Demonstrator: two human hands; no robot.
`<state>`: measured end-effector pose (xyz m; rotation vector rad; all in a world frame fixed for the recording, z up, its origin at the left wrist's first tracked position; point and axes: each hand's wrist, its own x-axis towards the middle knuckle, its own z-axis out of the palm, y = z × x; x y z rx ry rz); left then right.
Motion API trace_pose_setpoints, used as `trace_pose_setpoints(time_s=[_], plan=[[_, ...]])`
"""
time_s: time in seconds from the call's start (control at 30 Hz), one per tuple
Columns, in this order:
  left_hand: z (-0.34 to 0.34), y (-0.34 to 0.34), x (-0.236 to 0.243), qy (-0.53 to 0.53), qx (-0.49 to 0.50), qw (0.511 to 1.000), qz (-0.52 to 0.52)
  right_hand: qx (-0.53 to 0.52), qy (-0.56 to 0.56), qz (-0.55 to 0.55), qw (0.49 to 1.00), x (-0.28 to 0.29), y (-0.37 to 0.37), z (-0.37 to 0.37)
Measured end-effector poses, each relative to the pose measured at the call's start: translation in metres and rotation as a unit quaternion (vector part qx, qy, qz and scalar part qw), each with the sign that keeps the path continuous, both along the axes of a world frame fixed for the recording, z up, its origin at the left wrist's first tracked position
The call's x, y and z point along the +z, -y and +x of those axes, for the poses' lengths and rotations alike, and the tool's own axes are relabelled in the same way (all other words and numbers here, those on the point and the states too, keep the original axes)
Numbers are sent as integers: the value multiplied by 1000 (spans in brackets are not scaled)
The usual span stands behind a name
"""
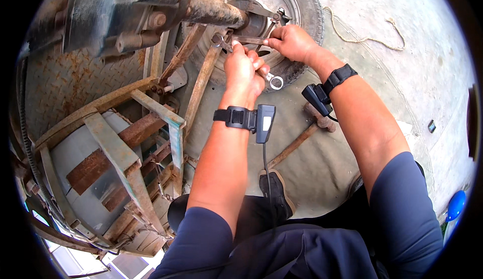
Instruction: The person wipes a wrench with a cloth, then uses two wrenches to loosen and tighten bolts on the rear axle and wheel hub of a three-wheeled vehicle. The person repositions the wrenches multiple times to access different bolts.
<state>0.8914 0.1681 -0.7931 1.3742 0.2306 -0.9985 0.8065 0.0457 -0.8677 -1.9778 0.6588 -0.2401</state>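
Note:
My left hand is closed round a silver spanner, whose ring end sticks out below my fingers; its other end is at a rusty bracket beside the axle. My right hand grips a flat metal bar that reaches left toward the upper end of the spanner; whether they touch is unclear. Just above sit the brake drum with a threaded rod and the rusty axle tube. Behind both hands is a wheel with a silver rim and black tyre.
A dark gearbox housing fills the upper left, above a rusty steel frame. A sledgehammer lies on the ground sheet below my hands. A rope, a small dark object and a blue object lie to the right.

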Motion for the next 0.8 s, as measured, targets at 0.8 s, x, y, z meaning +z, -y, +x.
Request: trace_pose_setpoints(time_s=[0.8], plan=[[9,-19,-11,37,-70,996,35,-111,10,94,989,-3,-56,-7]])
